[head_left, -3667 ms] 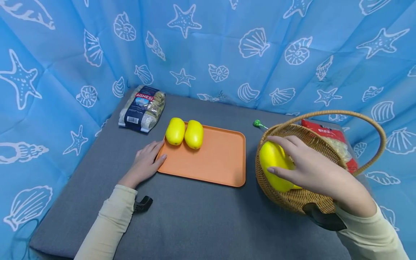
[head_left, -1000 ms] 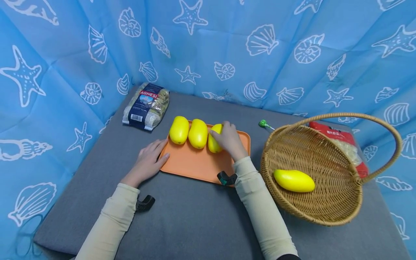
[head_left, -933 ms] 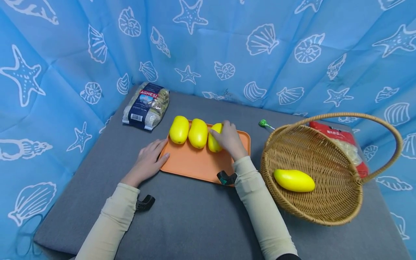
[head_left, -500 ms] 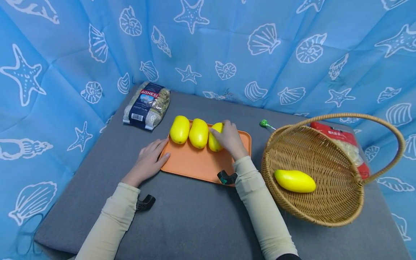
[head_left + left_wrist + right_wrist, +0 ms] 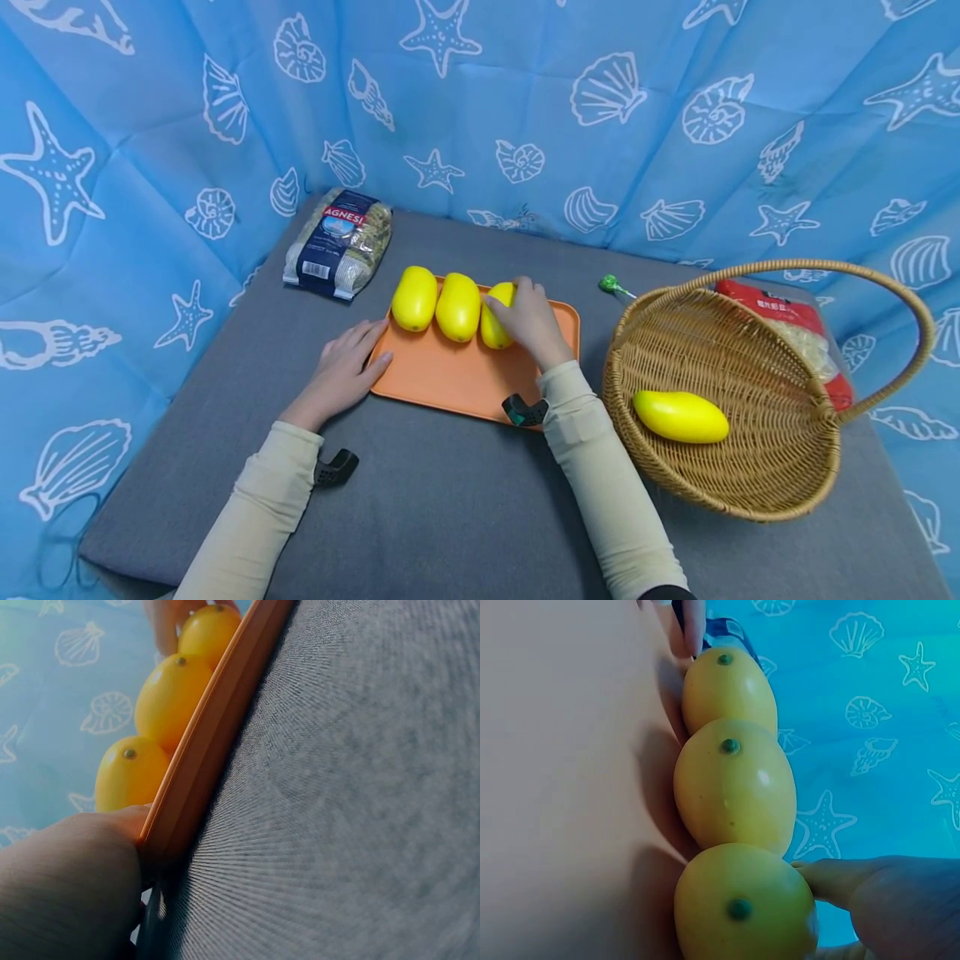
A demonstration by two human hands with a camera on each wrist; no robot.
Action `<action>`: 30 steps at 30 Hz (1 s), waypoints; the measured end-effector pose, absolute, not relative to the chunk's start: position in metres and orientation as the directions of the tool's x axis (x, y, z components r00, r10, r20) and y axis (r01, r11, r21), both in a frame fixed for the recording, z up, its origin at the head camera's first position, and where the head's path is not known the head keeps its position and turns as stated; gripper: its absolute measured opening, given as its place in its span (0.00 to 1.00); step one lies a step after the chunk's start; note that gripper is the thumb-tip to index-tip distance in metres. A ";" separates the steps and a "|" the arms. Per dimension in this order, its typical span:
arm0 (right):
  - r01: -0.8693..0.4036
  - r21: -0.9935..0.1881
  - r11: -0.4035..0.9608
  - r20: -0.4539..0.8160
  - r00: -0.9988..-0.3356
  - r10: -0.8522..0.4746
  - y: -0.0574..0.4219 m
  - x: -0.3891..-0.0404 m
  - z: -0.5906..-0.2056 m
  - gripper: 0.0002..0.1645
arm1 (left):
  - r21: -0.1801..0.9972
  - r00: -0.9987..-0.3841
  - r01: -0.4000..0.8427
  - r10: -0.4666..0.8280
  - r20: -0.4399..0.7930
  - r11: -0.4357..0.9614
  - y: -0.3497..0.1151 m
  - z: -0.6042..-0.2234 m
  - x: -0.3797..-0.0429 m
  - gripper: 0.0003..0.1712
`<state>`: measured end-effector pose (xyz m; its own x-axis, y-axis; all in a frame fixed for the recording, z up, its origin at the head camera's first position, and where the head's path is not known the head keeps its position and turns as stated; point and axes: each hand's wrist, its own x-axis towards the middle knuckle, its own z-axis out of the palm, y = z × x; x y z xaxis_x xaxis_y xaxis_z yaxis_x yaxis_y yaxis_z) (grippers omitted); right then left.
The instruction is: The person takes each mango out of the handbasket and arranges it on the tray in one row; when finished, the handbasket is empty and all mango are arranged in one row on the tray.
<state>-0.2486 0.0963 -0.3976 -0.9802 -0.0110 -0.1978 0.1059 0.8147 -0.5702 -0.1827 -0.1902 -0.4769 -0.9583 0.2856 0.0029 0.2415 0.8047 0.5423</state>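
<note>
The orange tray [image 5: 442, 379] holds three yellow fruits in a row along its far side: the left fruit [image 5: 414, 300], the middle fruit [image 5: 458, 308] and the right fruit [image 5: 495, 335]. The person's right hand [image 5: 534, 322] grips the right fruit; the left hand [image 5: 341, 371], fingers extended and relaxed, rests at the tray's left edge. The wicker basket [image 5: 783, 433] contains one lying fruit [image 5: 681, 417]; a red packet [image 5: 768, 307] lies behind it.

Both forearms [image 5: 611, 483] reach forward, left fingers [image 5: 356, 336] extended and relaxed, right fingers [image 5: 524, 288] curled in a grip.
</note>
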 end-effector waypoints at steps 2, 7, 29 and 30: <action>0.103 -0.569 0.816 -0.197 -0.980 -0.014 0.097 -0.248 -0.397 0.43 | 0.544 -0.958 0.241 0.285 0.003 0.804 -0.190 -0.477 -0.183 0.36; 0.095 -0.565 0.820 -0.198 -0.980 -0.023 0.097 -0.248 -0.396 0.43 | 0.541 -0.958 0.240 0.286 0.001 0.806 -0.190 -0.476 -0.182 0.36; 0.085 -0.521 0.849 -0.207 -0.978 -0.029 0.098 -0.242 -0.382 0.44 | 0.538 -0.960 0.229 0.278 -0.012 0.811 -0.188 -0.474 -0.182 0.36; 0.077 -0.518 0.852 -0.201 -0.979 -0.034 0.098 -0.239 -0.379 0.44 | 0.539 -0.961 0.226 0.277 -0.014 0.812 -0.189 -0.474 -0.182 0.36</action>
<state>-0.2391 0.0977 -0.3794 -0.9790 -0.0336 -0.2010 0.0771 0.8519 -0.5179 -0.1818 -0.1885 -0.4740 -0.9607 0.2773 -0.0144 0.2263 0.8117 0.5385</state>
